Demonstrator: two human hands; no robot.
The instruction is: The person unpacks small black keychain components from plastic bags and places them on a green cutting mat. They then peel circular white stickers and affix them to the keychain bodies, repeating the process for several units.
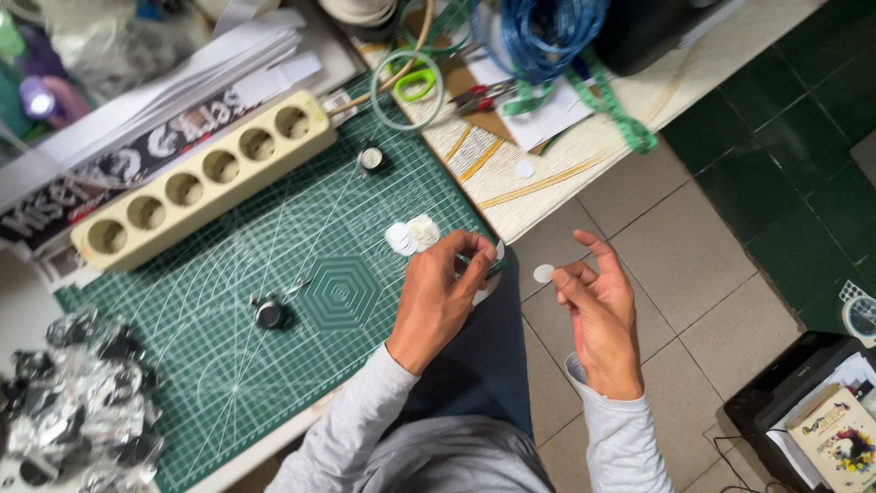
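Note:
My right hand is raised over the floor beside the table and pinches a small white round disc between thumb and fingertip. My left hand hovers at the edge of the green cutting mat, its fingers closed around a thin green tool and a small white piece. Just beyond that hand, a little pile of white discs lies on the mat.
A cream multi-socket power strip lies across the mat's far side. Two small black round parts sit on the mat. Silvery plastic packets are heaped at the left. Scissors, green tape and blue cord crowd the woven mat.

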